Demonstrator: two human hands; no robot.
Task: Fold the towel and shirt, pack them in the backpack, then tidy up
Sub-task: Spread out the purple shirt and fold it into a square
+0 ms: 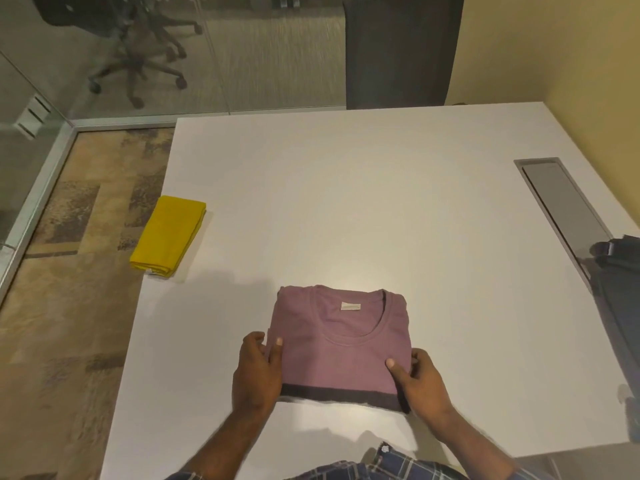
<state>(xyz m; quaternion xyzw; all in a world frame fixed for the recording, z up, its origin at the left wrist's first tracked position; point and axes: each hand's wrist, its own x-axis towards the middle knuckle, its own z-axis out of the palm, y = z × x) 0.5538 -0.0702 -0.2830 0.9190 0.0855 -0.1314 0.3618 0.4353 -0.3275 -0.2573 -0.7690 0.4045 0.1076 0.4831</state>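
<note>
A mauve shirt (341, 344) lies folded into a neat square on the white table (346, 209), collar and label facing up, with a dark band along its near edge. My left hand (258, 370) grips the shirt's left edge, thumb on top and fingers under the fold. My right hand (419, 379) pinches the right edge the same way. A yellow towel (168, 235) lies folded at the table's left edge, partly overhanging it. Part of a dark backpack (620, 268) shows at the far right edge of the view.
A grey cable hatch (562, 209) is set into the table on the right. A dark chair back (398, 50) stands behind the table's far edge. Office chairs (138, 46) stand beyond a glass wall at the left. Patterned carpet lies left of the table.
</note>
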